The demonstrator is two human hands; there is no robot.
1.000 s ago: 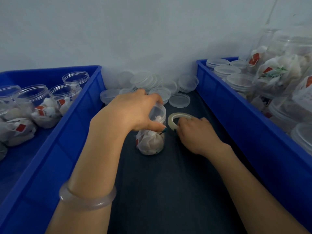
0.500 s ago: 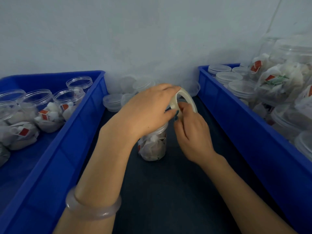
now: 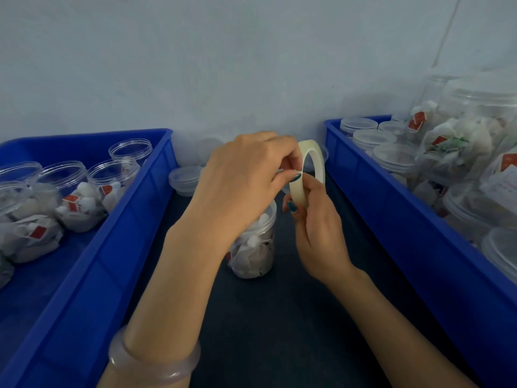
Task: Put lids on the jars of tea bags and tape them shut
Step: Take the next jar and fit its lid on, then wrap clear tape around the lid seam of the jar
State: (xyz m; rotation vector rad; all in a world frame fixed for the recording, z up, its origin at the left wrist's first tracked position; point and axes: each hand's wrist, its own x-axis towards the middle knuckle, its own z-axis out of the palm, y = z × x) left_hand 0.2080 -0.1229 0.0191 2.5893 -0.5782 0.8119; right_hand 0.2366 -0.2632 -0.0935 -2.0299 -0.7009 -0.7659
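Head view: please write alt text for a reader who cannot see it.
The left hand and right hand hold a roll of tape above a jar of tea bags. Blue trays of jars stand on either side.

No text, brand or number clear enough to read. Far left of the fingers (image 3: 279,148), red tags (image 3: 71,202) on tea bags (image 3: 81,219) in open jars (image 3: 114,175): print too blurred. Far right of the fingers, red and green labels (image 3: 442,141) inside closed jars (image 3: 481,96): also unreadable.
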